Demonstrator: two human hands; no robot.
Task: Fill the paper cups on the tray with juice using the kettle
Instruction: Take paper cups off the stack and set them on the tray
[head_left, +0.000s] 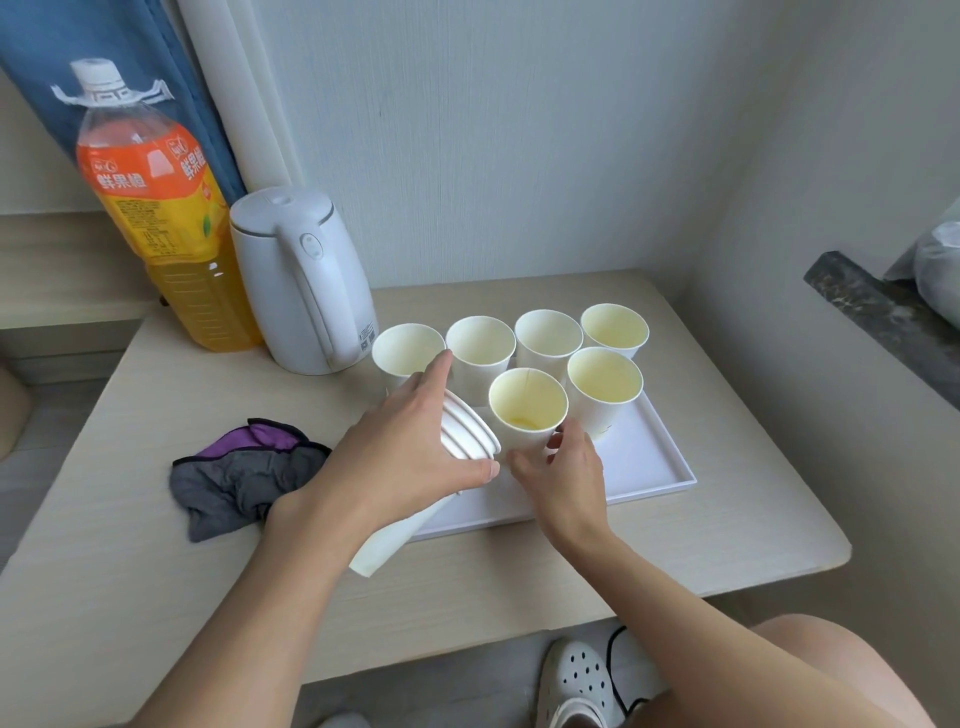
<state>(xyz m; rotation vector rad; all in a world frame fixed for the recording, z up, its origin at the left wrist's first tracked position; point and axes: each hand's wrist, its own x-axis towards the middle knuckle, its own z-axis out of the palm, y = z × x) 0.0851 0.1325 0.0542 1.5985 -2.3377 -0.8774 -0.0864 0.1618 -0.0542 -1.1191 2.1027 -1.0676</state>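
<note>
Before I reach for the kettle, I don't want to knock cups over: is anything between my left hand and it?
Nothing visible stands between the left hand and the kettle, only bare table. That hand grips a stack of cups, though.

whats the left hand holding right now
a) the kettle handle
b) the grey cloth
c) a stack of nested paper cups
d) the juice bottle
c: the left hand grips a tilted stack of nested paper cups, while the kettle, juice bottle and grey cloth lie untouched; the right hand is on the front cup instead.
</note>
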